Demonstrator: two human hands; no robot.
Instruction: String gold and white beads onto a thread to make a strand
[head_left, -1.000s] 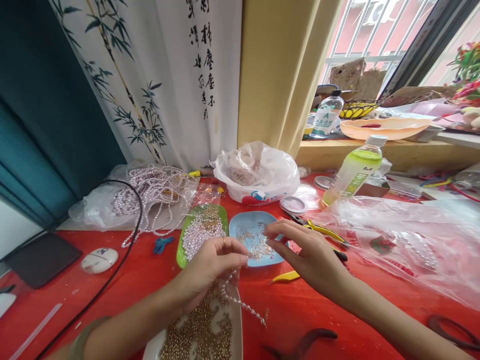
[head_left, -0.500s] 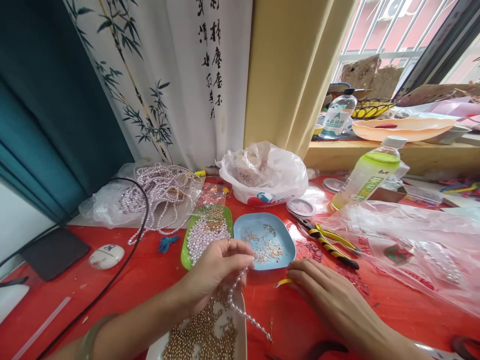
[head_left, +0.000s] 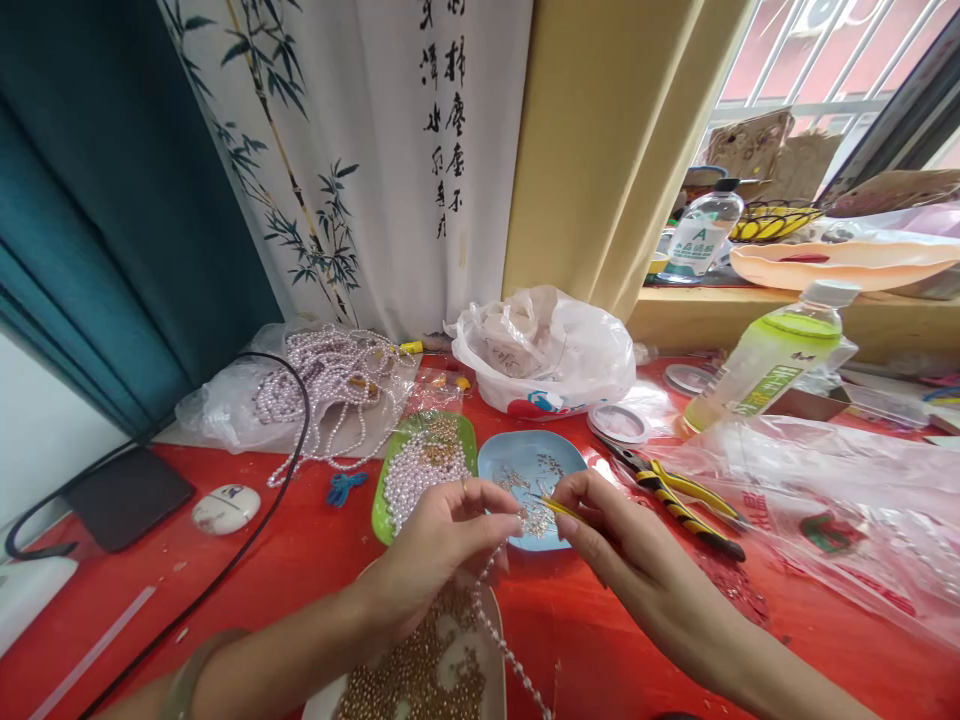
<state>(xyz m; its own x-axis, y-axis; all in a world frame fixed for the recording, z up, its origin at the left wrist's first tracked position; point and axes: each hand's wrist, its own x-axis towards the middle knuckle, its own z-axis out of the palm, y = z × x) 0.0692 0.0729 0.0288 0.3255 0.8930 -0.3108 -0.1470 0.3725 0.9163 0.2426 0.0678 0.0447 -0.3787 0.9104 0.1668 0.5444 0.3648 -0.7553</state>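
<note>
My left hand (head_left: 457, 530) pinches one end of a strand of pearly beads (head_left: 499, 640), which hangs down past the tray of gold beads (head_left: 491, 620). My right hand (head_left: 611, 540) is closed around slim yellow tweezers (head_left: 559, 508), their thin tip pointing left at the left fingertips. Both hands are over the near side of a blue dish (head_left: 525, 448) with small metal pins in it. Left of that dish is a green dish (head_left: 381, 495) of pearly and gold beads. The small piece at my left fingertips is too tiny to make out.
Yellow-and-black pliers (head_left: 679, 505) lie right of the blue dish, near a tilted drink bottle (head_left: 765, 355) and a clear plastic bag (head_left: 847, 500). Bead strands (head_left: 315, 375) and a bag-covered bowl (head_left: 544, 355) stand behind. A black cable (head_left: 300, 440) curves on the left.
My right hand has lifted off the table and moved left with the tweezers, up to my left fingertips. My left hand still holds the bead strand. The view has shifted slightly.
</note>
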